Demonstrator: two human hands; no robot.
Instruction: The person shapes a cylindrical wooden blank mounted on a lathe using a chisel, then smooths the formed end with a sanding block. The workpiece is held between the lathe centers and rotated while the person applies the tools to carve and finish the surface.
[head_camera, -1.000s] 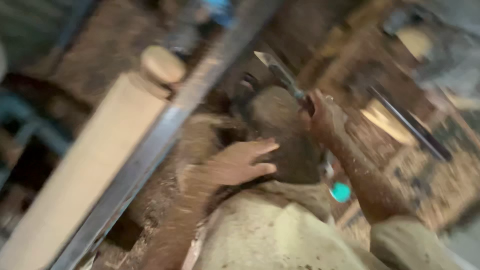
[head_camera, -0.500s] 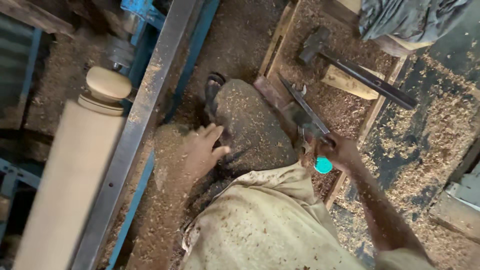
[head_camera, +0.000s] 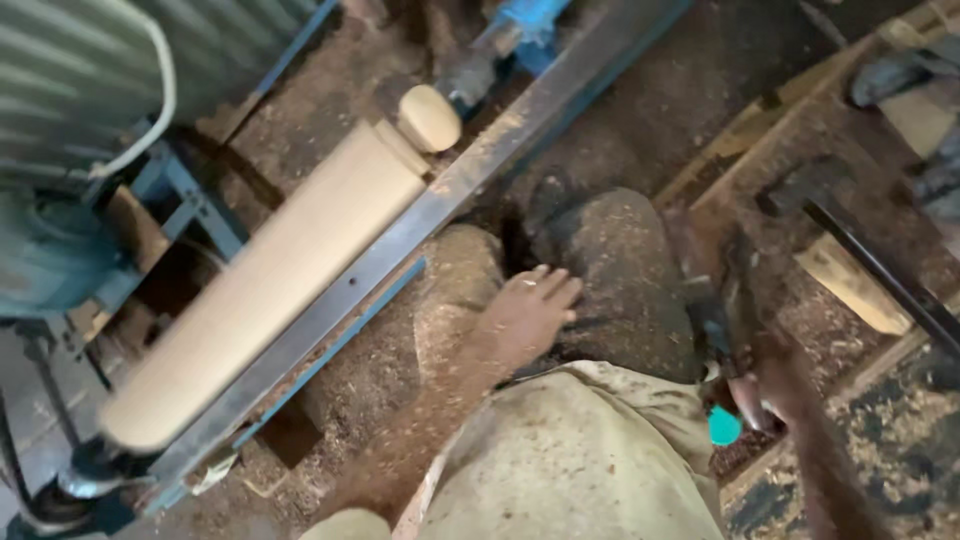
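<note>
My left hand (head_camera: 525, 315) lies flat on my sawdust-covered trouser knee (head_camera: 620, 280), fingers spread and holding nothing. My right hand (head_camera: 757, 385), blurred, grips a dark metal turning tool (head_camera: 718, 310) whose blade points up and away from me; a teal bit (head_camera: 725, 426) shows just below the hand. To the left, a long pale wooden cylinder (head_camera: 270, 280) with a rounded knob end (head_camera: 430, 117) sits on the lathe, behind a grey steel rail (head_camera: 400, 250). Neither hand touches the cylinder.
A hammer (head_camera: 812, 185) with a long dark handle and a pale wood block (head_camera: 850, 285) lie in a shallow wooden tray at the right. A blue lathe part (head_camera: 520, 20) stands at the top and a corrugated sheet (head_camera: 80, 80) at the upper left. Shavings cover the floor.
The view has swung, so the cylinder now lies more diagonally. My right hand with the tool has dropped lower and nearer to my body. My left hand stays on the knee.
</note>
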